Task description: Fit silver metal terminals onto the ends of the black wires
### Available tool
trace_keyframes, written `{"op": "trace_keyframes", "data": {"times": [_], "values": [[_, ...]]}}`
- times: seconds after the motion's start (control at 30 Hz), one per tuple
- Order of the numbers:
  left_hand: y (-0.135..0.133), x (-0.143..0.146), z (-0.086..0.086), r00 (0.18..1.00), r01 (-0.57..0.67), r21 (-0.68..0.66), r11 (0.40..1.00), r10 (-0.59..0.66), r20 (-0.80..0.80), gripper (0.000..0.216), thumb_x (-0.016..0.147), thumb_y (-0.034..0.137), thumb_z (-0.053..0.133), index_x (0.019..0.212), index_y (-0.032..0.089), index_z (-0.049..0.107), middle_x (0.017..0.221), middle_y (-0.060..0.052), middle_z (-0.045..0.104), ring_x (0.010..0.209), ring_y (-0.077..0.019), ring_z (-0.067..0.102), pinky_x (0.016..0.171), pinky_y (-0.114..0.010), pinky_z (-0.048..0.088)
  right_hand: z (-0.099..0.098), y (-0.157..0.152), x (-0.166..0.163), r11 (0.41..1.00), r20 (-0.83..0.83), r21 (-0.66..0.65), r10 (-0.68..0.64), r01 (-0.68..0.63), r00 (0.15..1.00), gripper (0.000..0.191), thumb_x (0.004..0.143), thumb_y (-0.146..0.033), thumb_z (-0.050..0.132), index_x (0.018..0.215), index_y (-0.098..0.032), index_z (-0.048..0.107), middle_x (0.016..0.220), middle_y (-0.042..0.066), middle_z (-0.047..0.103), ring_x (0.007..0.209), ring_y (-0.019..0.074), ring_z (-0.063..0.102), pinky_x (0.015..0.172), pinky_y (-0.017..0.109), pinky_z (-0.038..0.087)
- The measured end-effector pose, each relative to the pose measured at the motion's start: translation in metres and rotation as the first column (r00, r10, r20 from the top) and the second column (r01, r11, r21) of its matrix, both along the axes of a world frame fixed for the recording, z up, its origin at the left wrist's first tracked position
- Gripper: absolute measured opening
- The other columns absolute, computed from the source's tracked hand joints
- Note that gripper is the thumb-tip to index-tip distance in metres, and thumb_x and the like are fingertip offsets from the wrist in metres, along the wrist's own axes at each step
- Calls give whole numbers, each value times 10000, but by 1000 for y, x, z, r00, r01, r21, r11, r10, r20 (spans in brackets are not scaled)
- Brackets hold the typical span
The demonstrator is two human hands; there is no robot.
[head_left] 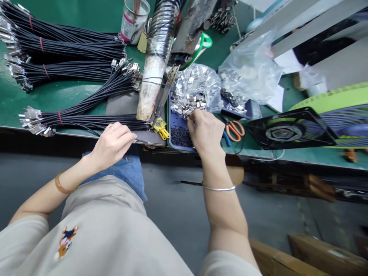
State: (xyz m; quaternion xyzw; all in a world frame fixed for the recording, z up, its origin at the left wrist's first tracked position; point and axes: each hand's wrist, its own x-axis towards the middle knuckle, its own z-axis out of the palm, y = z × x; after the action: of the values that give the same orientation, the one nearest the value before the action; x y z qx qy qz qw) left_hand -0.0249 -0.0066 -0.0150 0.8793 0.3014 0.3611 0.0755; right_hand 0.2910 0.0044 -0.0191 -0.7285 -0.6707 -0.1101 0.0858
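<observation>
My left hand [115, 143] is closed in a pinch at the table's front edge. A thin black cable [93, 132] runs into it from the lower cable bundle [100, 120], and a short end pokes out past the fingertips. My right hand [206, 132] reaches into a blue tray [169, 134] with its fingers curled together. Small metal USB connectors [191, 103] lie by those fingertips, partly in a clear bag, with tiny black pieces [181, 137] in front. What the right fingers pinch is hidden. Between the hands, a soldering iron [165, 94] points down over a yellow clip [161, 129].
Several tied black cable bundles [71, 42] with metal plugs fill the left. A wrapped duct [152, 65] hangs low in the middle. Orange-handled scissors [236, 130], a black fan [287, 130] and a second connector tray [248, 111] stand to the right. A cup [133, 25] is behind.
</observation>
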Motion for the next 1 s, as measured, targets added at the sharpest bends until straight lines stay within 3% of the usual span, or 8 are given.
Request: {"op": "trace_keyframes", "data": {"times": [0.13, 0.3, 0.4, 0.53, 0.6, 0.7, 0.87, 1.0], "values": [[-5, -4, 17, 974, 214, -213, 953, -225, -29, 251, 991, 200, 501, 873, 161, 719, 769, -50, 695, 665, -137, 593, 642, -248, 453, 0, -5, 1, 995, -87, 102, -8, 17, 996, 134, 887, -194, 476, 761, -226, 512, 778, 86, 656, 737, 242, 627, 643, 342, 396], [-4, 4, 29, 942, 327, -396, 858, -328, 68, 238, 935, 156, 527, 917, 144, 763, 819, -73, 771, 658, -132, 661, 629, -224, 476, 23, -22, -15, 916, -489, 378, 76, 133, 869, 151, 875, -282, 577, 752, -229, 508, 809, 52, 693, 621, 200, 684, 592, 334, 517], [-2, 16, 29, 947, 304, -579, 756, -173, 270, 189, 883, 171, 582, 912, 133, 765, 748, -50, 759, 561, -100, 608, 554, -198, 455, 42, -45, -40, 887, -711, 421, 194, 188, 676, 202, 837, -310, 689, 743, -221, 534, 846, 21, 719, 540, 153, 683, 501, 288, 538], [0, 28, 25, 907, 277, -792, 544, 123, 402, 126, 800, 224, 671, 820, 111, 722, 603, -6, 653, 491, -77, 538, 489, -177, 429, 42, -72, -79, 930, -864, 360, 305, 68, 399, 220, 838, -288, 735, 737, -211, 555, 787, -8, 725, 592, 147, 722, 548, 267, 608], [-1, 31, 24, 886, 284, -821, 496, 191, 422, 132, 767, 240, 709, 798, 112, 708, 624, -14, 658, 509, -83, 554, 509, -182, 463, 31, -78, -94, 930, -862, 369, 336, 13, 380, 161, 863, -267, 718, 764, -208, 605, 881, 21, 755, 725, 167, 761, 643, 291, 637], [-2, 32, 25, 882, 279, -825, 491, 208, 422, 131, 766, 244, 713, 772, 114, 708, 618, -23, 656, 527, -94, 571, 523, -188, 480, 13, -78, -111, 904, -812, 428, 381, 9, 442, 51, 873, -214, 707, 825, -227, 698, 912, 25, 761, 843, 176, 753, 729, 319, 638], [-3, 33, 28, 899, 276, -818, 506, 164, 405, 152, 797, 255, 692, 757, 111, 720, 596, -17, 638, 503, -87, 537, 498, -186, 452, 6, -69, -122, 921, -867, 388, 380, -41, 324, 64, 869, -190, 694, 837, -236, 727, 916, 23, 765, 845, 168, 742, 702, 296, 634], [-4, 34, 29, 919, 272, -816, 510, 113, 378, 163, 827, 248, 654, 756, 110, 706, 592, -12, 628, 503, -86, 530, 499, -190, 433, 7, -69, -125, 927, -875, 370, 369, -58, 314, 96, 863, -167, 665, 790, -222, 692, 917, 31, 759, 833, 165, 736, 675, 280, 623]]}}
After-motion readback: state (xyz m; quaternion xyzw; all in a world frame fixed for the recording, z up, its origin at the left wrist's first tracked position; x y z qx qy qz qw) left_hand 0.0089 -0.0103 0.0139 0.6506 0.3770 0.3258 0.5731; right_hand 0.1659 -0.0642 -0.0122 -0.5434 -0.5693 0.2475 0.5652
